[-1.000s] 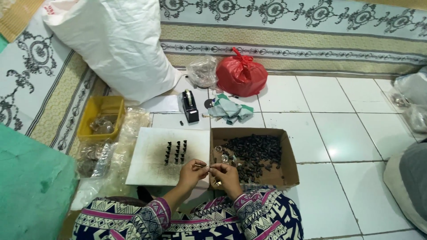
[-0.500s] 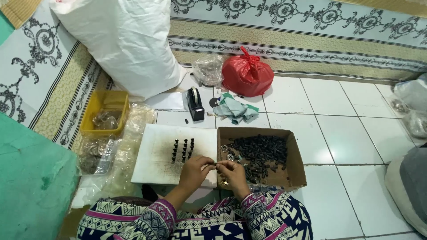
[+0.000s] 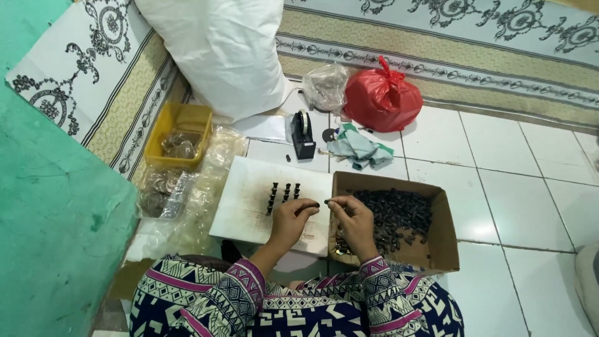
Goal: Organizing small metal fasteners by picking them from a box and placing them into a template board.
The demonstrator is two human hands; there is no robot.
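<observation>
Here, left hand (image 3: 292, 218) and right hand (image 3: 353, 219) pinch small dark part (image 3: 319, 203) (above white board (image 3: 249, 206)).

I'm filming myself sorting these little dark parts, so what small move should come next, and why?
Probably set the small dark piece pinched between left hand and right hand beside the three short rows on the white board, since that is where the finished ones stand.

- An open brown cardboard box (image 3: 437, 249) sits on the tiled floor at near right, holding a heap of small dark parts.
- A knotted red plastic bag (image 3: 382, 98) stands far, right of centre.
- A crumpled clear plastic bag (image 3: 324, 87) lies just left of the red one.
- A large white sack (image 3: 218, 50) leans at far left.
- A yellow plastic tray (image 3: 181, 118) sits at left, with clear plastic packets (image 3: 163, 193) nearer.
</observation>
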